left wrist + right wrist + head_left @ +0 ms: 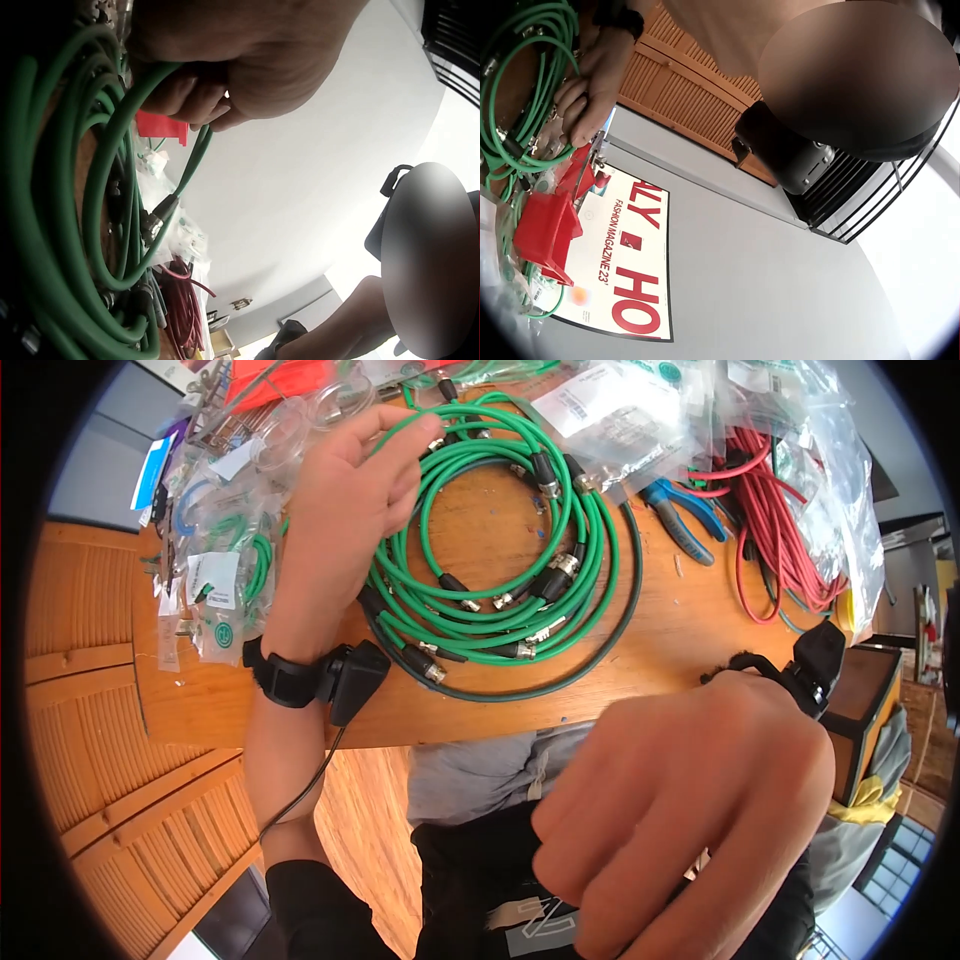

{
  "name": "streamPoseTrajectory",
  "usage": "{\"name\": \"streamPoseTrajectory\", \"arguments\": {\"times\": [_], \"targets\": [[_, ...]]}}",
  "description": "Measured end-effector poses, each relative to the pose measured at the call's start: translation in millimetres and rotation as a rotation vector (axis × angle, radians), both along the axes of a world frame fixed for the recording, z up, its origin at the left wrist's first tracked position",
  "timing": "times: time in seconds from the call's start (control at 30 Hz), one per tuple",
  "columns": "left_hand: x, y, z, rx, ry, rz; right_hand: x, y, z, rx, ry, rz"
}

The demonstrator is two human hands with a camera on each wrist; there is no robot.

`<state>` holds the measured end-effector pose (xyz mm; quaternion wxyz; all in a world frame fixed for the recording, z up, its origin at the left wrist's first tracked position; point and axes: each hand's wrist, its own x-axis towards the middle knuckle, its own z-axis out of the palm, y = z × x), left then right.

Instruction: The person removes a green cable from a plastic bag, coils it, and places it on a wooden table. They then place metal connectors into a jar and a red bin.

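A coil of green cables (pixel 430 610) with metal connectors lies on the wooden table. At the coil's upper left, my left hand (pixel 350 500) grips a green cable with curled fingers; in the left wrist view a loop (pixel 112 217) runs up into that hand (pixel 247 67). The right wrist view shows the same hand (pixel 589 97) beside the coil. My right hand (pixel 690 810) is raised close to the head camera, away from the coil, its back showing and fingers bent. Its palm side is hidden, so whether it holds anything cannot be told.
A dark cable (pixel 640 560) curves around the coil. To the right are blue-handled pliers (pixel 688 525) and a red cable bundle (pixel 775 530). Clear plastic bags (pixel 625 420) lie behind, and bagged green cables (pixel 225 580) at the left. A red bin (pixel 546 229) stands beyond the coil.
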<state>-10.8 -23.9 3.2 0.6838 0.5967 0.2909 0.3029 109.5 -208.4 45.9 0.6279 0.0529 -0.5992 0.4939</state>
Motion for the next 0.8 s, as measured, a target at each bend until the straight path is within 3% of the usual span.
{"name": "streamPoseTrajectory", "arguments": {"times": [0.43, 0.57, 0.67, 0.77, 0.8], "targets": [[0.2, 0.0, -0.5, 0.015, -0.002, -0.001, 12.9, 8.7, -1.0, -0.045, -0.139, 0.087], [1.5, -0.2, -0.3, 0.008, -0.014, -0.002, 31.7, 24.6, -1.9, -0.163, -0.248, 0.123], [1.3, -0.8, -0.8, -0.007, -0.039, 0.008, 52.7, 35.2, -3.6, -0.449, -0.389, -0.123], [0.0, -0.1, 0.2, -0.001, -0.057, -0.008, 76.0, 52.1, 0.7, -0.724, -0.636, -0.875], [-1.2, 0.6, 0.6, -0.005, -0.058, -0.016, 96.6, 64.8, -15.1, -0.644, -0.623, -0.953]]}}
